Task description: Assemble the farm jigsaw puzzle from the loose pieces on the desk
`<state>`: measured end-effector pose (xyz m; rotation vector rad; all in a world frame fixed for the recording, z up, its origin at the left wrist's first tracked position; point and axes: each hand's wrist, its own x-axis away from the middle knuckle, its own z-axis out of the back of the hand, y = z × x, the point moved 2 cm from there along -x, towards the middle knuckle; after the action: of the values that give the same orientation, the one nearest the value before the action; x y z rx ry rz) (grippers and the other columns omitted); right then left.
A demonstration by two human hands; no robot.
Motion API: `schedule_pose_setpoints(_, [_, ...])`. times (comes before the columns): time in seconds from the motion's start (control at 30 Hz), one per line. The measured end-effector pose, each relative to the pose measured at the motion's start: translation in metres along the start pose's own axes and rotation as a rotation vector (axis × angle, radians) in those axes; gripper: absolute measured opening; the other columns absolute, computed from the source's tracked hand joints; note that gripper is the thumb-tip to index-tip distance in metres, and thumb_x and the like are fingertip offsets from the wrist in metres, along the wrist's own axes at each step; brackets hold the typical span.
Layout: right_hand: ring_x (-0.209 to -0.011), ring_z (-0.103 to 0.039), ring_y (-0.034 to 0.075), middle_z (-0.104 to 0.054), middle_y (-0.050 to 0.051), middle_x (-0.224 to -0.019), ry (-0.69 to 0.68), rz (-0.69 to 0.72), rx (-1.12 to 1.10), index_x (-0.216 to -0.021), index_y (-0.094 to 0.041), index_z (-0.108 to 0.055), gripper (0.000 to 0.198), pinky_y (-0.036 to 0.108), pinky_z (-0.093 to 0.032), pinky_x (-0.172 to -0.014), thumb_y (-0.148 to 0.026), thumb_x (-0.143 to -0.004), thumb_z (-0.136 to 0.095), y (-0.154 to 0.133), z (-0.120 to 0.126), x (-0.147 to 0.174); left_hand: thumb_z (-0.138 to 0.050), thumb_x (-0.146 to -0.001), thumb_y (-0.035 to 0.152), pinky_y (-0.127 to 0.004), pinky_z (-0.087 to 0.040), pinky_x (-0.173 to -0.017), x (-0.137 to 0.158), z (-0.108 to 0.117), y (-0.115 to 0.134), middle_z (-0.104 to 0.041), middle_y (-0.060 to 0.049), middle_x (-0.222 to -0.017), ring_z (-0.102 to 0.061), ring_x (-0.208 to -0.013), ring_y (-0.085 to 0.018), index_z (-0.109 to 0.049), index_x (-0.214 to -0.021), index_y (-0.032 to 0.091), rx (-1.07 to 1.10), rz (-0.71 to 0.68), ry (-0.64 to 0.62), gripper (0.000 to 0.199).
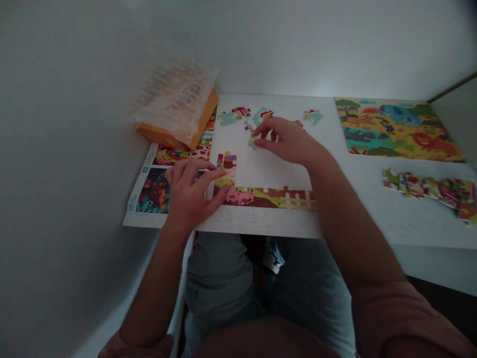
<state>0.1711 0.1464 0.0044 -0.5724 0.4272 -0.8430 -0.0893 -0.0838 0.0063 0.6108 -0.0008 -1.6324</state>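
Observation:
A partly built jigsaw lies on a white table: a bottom strip with a fence and a short left column. My left hand rests flat on the puzzle's lower left corner, fingers pressing the joined pieces. My right hand hovers over the bare middle and pinches a small greenish puzzle piece between thumb and fingers. Loose pieces lie just beyond my right hand, with one more loose piece further right.
An orange box under a clear plastic bag sits at the back left, on a printed picture sheet. A finished colourful puzzle lies at the right. A row of joined pieces lies near the right edge. Walls close in left and behind.

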Motion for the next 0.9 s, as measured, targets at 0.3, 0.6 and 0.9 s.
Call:
schedule_pose_setpoints(0.3, [-0.117, -0.081, 0.045, -0.084, 0.013, -0.118, 0.103, -0.063, 0.076, -0.128, -0.033, -0.095, 0.047, 0.072, -0.059, -0.117, -0.053, -0.090, -0.114, 0.049, 0.020, 0.008, -0.063, -0.119, 0.029, -0.037, -0.025, -0.065, 0.061, -0.092, 0.216, -0.037, -0.006, -0.076, -0.058, -0.057, -0.022, -0.089, -0.094, 0.043, 0.268, -1.249, -0.418, 0.039])
schedule_pose_setpoints(0.6, [-0.115, -0.081, 0.039, -0.082, 0.017, -0.149, -0.038, -0.071, 0.144, -0.133, -0.028, -0.087, 0.035, 0.064, -0.057, -0.121, -0.035, -0.101, -0.098, 0.015, -0.011, 0.002, -0.082, -0.106, 0.048, -0.034, -0.019, -0.055, 0.156, -0.236, 0.270, -0.048, 0.005, -0.069, 0.005, -0.051, -0.018, -0.090, -0.093, 0.066, 0.091, -1.565, -0.487, 0.024])
schedule_pose_setpoints(0.9, [-0.094, -0.071, 0.030, -0.077, 0.001, -0.105, -0.126, -0.114, -0.345, -0.126, -0.033, -0.071, 0.048, 0.044, -0.057, -0.085, -0.032, -0.091, -0.103, 0.020, -0.006, 0.009, -0.078, -0.067, 0.052, -0.038, -0.020, -0.064, 0.189, -0.279, 0.273, -0.029, -0.001, -0.048, -0.022, -0.046, -0.021, -0.051, -0.033, 0.044, 0.304, -1.064, 0.816, 0.044])
